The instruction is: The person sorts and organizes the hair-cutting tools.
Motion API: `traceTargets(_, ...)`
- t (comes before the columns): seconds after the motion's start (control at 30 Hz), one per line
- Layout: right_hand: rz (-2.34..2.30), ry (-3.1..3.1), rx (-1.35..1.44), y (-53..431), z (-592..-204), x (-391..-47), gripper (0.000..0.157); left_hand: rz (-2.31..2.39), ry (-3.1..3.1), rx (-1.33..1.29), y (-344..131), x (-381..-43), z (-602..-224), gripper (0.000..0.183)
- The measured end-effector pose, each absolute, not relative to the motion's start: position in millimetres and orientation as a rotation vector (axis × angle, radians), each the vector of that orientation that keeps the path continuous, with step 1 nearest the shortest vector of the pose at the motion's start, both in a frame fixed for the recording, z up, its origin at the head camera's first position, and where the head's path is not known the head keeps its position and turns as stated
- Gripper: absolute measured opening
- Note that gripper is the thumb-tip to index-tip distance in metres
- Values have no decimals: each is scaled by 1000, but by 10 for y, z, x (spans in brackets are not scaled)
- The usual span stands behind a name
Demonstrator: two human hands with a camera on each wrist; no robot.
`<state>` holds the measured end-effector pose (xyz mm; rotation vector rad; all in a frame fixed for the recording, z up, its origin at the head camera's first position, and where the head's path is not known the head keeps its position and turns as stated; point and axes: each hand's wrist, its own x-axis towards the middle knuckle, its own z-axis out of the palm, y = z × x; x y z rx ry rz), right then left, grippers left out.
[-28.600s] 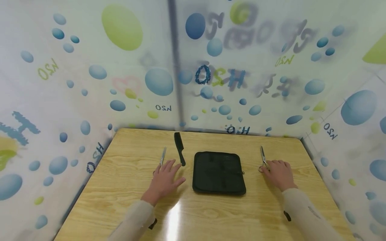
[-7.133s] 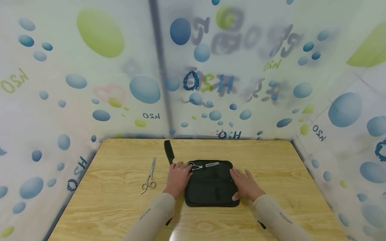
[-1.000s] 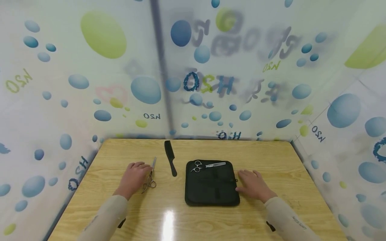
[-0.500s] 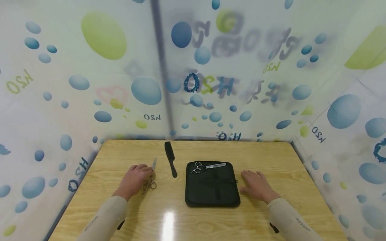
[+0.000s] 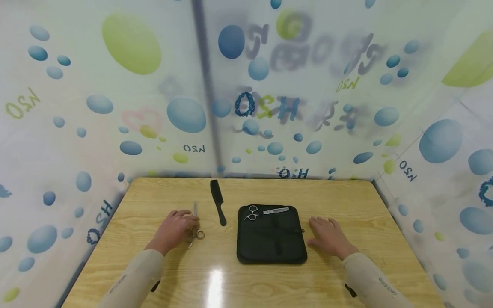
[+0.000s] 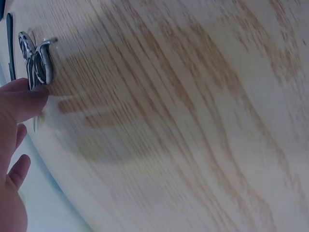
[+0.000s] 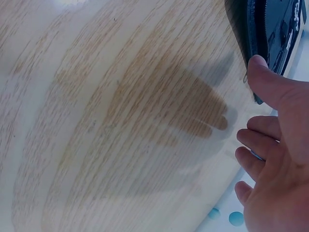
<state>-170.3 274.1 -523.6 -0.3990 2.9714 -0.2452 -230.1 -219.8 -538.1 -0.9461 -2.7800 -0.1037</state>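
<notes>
My left hand point(image 5: 173, 231) pinches a pair of silver hairdressing scissors point(image 5: 200, 234) near the middle; the finger loops point toward me and the blade tips away. In the left wrist view the scissors point(image 6: 42, 67) show their loops beyond the thumb, while the hand covers most of the blades. At the centre lies a flat black zip case point(image 5: 262, 246), with a second pair of scissors point(image 5: 275, 211) across its upper part. To the right of the case, my right hand point(image 5: 330, 238) holds nothing. Its fingers are relaxed, with the thumb close to the case's edge in the right wrist view.
A black comb point(image 5: 217, 199) with a handle lies between the left scissors and the case. The wooden table point(image 5: 331, 194) ends at a printed curtain point(image 5: 185, 167) behind, with curtains on both sides too.
Over the last second the left hand has taken hold of the scissors and shifted them slightly right. The right hand has drawn away from the case. Earlier, the other scissors were placed on the case.
</notes>
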Motion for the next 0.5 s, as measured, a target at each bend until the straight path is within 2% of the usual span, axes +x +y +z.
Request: traceTargets(0.5,-261,2970,-389,2733,-5250,-1717,68,-177,-2742,-893,-2120,-2317,-5431,22)
